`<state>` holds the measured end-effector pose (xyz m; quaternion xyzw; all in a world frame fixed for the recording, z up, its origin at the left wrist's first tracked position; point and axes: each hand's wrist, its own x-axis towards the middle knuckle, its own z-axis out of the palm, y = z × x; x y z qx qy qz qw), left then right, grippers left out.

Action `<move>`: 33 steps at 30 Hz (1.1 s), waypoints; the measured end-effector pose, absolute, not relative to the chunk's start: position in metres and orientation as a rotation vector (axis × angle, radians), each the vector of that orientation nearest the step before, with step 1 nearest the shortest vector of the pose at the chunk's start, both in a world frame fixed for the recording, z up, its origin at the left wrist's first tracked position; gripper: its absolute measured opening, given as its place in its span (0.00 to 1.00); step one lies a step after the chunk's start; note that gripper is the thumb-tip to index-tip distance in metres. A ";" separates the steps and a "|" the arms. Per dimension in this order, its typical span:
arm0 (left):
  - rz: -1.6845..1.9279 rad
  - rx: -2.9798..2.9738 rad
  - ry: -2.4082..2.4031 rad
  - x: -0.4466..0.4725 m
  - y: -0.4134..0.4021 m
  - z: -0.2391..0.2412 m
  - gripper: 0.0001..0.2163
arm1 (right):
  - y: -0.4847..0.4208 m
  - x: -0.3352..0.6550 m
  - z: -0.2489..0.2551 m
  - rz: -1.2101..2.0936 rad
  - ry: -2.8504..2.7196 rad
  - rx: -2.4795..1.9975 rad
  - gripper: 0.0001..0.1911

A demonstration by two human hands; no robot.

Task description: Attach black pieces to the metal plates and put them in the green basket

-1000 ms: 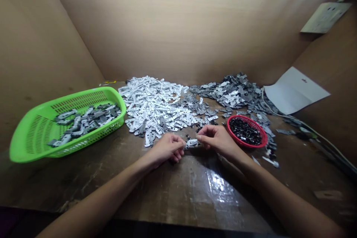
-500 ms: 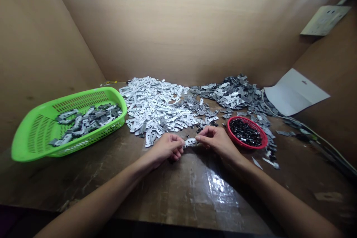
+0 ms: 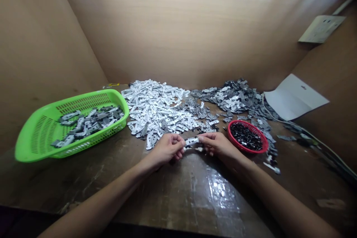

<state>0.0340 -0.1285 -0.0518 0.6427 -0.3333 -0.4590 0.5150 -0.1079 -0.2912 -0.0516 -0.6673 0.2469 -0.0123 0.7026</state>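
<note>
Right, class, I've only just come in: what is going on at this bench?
A person's left hand and right hand pinch one small silvery metal piece between them, just above the dark table. Behind it lie a heap of bright pieces and a greyer heap. A red bowl of small black parts sits by the right hand; a green basket at the left holds more pieces.

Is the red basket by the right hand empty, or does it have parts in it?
It has parts in it: the red basket holds a layer of small dark pieces across its bottom, just beyond the right hand.
</note>
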 end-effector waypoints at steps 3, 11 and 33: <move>-1.109 1.538 -0.819 0.034 -0.128 -0.052 0.12 | -0.294 -0.107 -0.054 0.069 0.530 -1.447 0.28; -1.097 1.560 -0.828 0.034 -0.128 -0.050 0.13 | -0.286 -0.105 -0.057 -0.060 0.505 -1.621 0.24; -1.080 1.554 -0.997 0.023 -0.125 -0.045 0.20 | -0.270 -0.106 -0.049 -0.170 0.305 -1.851 0.22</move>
